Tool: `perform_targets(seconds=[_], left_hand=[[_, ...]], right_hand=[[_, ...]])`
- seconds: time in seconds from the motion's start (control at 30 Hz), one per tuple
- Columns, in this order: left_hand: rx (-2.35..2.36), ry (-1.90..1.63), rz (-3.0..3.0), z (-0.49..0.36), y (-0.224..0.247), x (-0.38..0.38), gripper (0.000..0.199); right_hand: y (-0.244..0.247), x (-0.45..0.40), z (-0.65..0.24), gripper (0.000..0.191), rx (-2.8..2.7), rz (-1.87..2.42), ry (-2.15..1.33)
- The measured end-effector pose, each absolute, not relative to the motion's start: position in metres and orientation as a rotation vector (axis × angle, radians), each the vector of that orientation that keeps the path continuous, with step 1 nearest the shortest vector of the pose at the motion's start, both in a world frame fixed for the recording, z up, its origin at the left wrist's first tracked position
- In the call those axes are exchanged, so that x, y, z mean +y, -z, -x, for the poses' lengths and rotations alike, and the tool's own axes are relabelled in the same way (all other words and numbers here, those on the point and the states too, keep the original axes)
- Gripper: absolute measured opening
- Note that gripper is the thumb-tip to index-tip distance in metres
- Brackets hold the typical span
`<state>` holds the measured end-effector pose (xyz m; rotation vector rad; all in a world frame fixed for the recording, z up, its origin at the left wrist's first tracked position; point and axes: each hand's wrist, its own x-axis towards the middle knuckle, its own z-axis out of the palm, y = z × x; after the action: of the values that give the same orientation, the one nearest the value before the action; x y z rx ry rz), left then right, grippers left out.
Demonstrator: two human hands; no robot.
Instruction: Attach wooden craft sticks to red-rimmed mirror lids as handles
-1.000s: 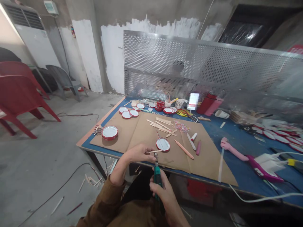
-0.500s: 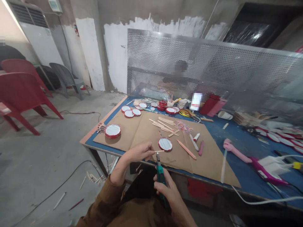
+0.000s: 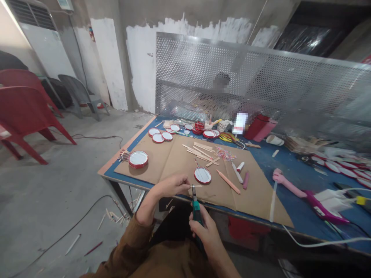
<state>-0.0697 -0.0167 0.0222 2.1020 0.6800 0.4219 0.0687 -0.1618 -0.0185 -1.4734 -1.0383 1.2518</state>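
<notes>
My left hand (image 3: pixel 176 184) pinches a thin wooden stick (image 3: pixel 197 186) that points right, just past the near edge of the table. My right hand (image 3: pixel 205 227) is wrapped round the green and black handles of cutting pliers (image 3: pixel 196 208). The jaws of the pliers are at the stick, close to my left fingertips; whether they bite into it I cannot tell. Just beyond, a round red-rimmed white disc (image 3: pixel 202 175) lies on the cardboard sheet (image 3: pixel 174 162), with a thin stick at its top. Several flat wooden sticks (image 3: pixel 199 152) lie farther back.
Crayon-like sticks (image 3: pixel 228 181) lie to the right on the cardboard, near a heap of coloured bits (image 3: pixel 225 153). A stack of red-rimmed discs (image 3: pixel 138 159) stands at left. A pink and purple tool (image 3: pixel 321 206) with a cable lies at right. A perforated metal panel (image 3: pixel 246 81) closes the back.
The pliers and my right hand have shifted very slightly, with the jaws still at the stick. My left hand keeps its pinch. The view has tilted a little.
</notes>
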Motion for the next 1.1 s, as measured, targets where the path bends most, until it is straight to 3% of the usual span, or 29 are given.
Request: perform_targets(seconds=[0.17,0.3,0.5,0.87,1.1], left_hand=[[0.674,-0.420,-2.134,0.067,-0.014,-0.015,0.021],[0.632,-0.413,-2.224,0.068,-0.010,-0.015,0.031],[0.673,-0.384,-2.353,0.072,-0.012,-0.017,0.031],[0.729,-0.387,-2.394,0.078,-0.022,-0.018,0.031],[0.714,-0.403,-2.423,0.075,-0.022,-0.014,0.030]], right_hand=[[0.021,-0.160,-0.071,0.024,-1.018,1.486,-1.262],[0.015,-0.161,-0.071,0.035,-0.897,1.423,-1.388],[0.014,-0.163,-0.074,0.051,-0.773,1.265,-1.566],[-0.001,-0.160,-0.067,0.043,-0.673,1.144,-1.668],[0.009,-0.157,-0.068,0.049,-0.633,1.059,-1.676]])
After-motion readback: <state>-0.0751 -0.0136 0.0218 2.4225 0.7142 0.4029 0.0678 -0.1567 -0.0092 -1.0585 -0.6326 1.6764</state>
